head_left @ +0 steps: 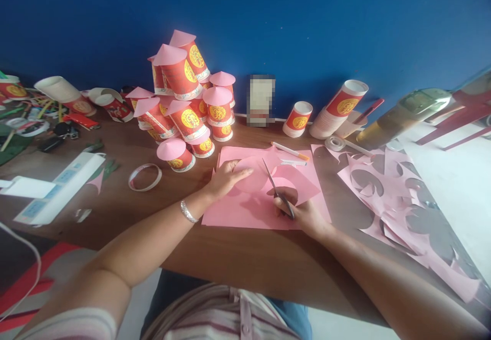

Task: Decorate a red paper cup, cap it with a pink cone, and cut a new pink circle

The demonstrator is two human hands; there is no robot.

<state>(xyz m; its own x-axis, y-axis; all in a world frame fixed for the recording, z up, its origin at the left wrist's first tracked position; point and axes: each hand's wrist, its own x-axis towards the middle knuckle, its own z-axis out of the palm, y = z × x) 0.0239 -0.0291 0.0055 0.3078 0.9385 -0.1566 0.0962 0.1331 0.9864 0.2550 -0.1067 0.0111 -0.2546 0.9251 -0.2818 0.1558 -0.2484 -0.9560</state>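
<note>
My left hand is closed on the edge of a round piece of pink paper, thumb on top. My right hand grips a pair of dark-handled scissors, whose blades point up and left at the right side of the round piece. A curved strip of pink offcut hangs around the blades and above my right hand. Beneath both hands lies a stack of pink paper sheets. Two markers rest on its far part, one with an orange end and one white and blue.
Red paper cups with pink cone tops stand stacked at the back left. Pink scraps cover the right side. A tape roll, a power strip, stacked cups and a bottle are also on the table.
</note>
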